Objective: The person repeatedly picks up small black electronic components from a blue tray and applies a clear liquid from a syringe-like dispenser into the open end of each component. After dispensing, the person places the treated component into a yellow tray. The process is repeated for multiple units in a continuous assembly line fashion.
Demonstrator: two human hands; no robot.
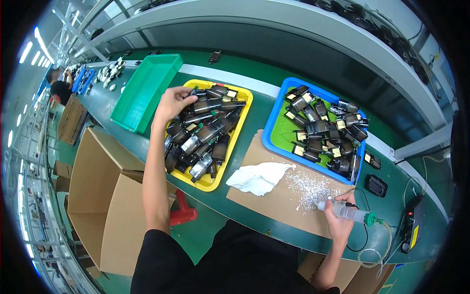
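My left hand (174, 104) reaches over the far left corner of a yellow tray (211, 184), its thumb and fingers closed on one of the dark motor-like parts (199, 92) there. The fingertips partly cover that piece. Several more dark cylindrical parts with clear ends (208, 105) are heaped in the tray. On the right, my right hand (340, 219) is wrapped round a clear dispensing syringe (350, 212) with a green cap and a thin hose. Its tip points left over a brown cardboard sheet (264, 208) strewn with white specks. A crumpled white cloth (258, 178) lies on the sheet.
A blue tray (268, 142) holds several similar parts with pale labels. A green bin (128, 122) stands left of the yellow tray. At right are a black case (376, 186) and a black dispenser box (412, 223). An open carton (117, 220) and red stool (183, 213) stand below the bench.
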